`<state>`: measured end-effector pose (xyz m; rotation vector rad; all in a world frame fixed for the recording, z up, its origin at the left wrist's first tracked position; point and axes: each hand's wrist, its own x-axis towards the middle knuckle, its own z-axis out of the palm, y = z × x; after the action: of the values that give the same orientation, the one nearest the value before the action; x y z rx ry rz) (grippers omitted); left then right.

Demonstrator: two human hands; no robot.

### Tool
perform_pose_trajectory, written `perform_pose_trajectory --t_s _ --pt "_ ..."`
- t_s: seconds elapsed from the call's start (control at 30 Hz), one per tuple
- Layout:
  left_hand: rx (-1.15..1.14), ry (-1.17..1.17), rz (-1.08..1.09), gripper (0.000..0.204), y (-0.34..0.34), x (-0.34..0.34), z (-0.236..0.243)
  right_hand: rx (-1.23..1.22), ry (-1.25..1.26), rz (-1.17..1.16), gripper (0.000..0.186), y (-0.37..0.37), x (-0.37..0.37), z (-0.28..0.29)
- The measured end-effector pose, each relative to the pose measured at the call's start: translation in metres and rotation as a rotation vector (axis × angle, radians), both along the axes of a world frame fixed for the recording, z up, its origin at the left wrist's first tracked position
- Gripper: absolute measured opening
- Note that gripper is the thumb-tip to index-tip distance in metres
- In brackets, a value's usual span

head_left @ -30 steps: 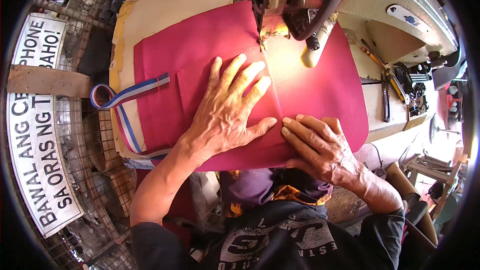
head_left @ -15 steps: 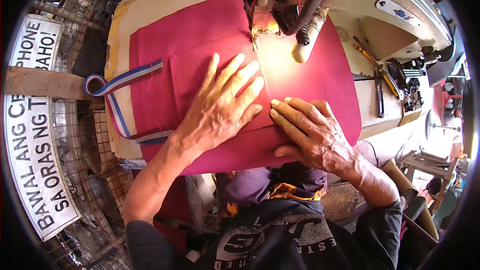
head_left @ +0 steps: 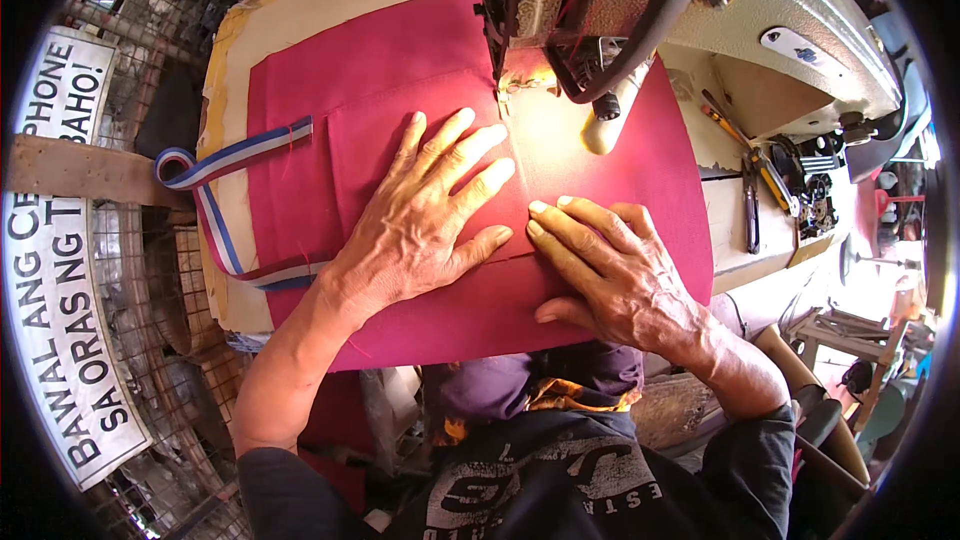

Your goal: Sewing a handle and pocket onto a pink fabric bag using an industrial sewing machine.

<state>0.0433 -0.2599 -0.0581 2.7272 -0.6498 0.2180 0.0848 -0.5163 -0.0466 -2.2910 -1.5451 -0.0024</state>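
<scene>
A large piece of crimson fabric lies spread over the table and runs under a sewing machine. My left hand rests on it with fingers outstretched, pointing away from me. Beside it to the right, my right hand lies flat on the cloth, its fingertips by a seam line. The presser foot sits on the fabric just beyond my hands, in bright lamplight. A blue, white and red striped ribbon loops out from the fabric's left side.
The pale worn tabletop shows along the left. Right of the fabric lie a yellow-handled screwdriver and other small tools. A wire mesh with a printed sign stands at the left. A wooden stool is at the right.
The view has shifted slightly, so the scene sits a little further left. Both hands stay flat on the fabric, with little visible change in their places on it.
</scene>
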Motion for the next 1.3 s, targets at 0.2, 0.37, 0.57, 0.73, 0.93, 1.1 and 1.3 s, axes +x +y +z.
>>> perform_pose_trajectory --t_s 0.2,0.37,0.57,0.73,0.93,1.1,1.3 --pt "0.005 0.004 0.021 0.056 0.0 0.003 -0.001 0.005 -0.012 0.007 0.067 0.0 0.005 0.0" --pt "-0.006 -0.008 0.011 0.056 0.004 0.017 -0.001 0.037 0.014 -0.018 0.063 0.003 0.015 0.001" --pt "0.005 0.011 -0.011 0.042 0.034 0.014 -0.003 0.1 0.017 -0.015 0.047 0.011 0.022 -0.004" --pt "0.153 -0.059 0.254 0.04 0.097 0.006 -0.013 0.224 -0.012 -0.105 0.032 0.022 0.018 -0.008" --pt "-0.408 -0.152 0.405 0.035 0.14 -0.006 -0.016 0.229 -0.111 -0.118 0.028 0.029 0.011 -0.017" --pt "-0.67 -0.459 0.581 0.029 0.16 -0.004 -0.018 0.195 -0.255 -0.121 0.027 0.026 0.008 -0.019" --pt "-0.79 -0.406 0.671 0.025 0.153 -0.012 -0.012 0.189 -0.282 -0.095 0.027 0.026 0.008 -0.022"
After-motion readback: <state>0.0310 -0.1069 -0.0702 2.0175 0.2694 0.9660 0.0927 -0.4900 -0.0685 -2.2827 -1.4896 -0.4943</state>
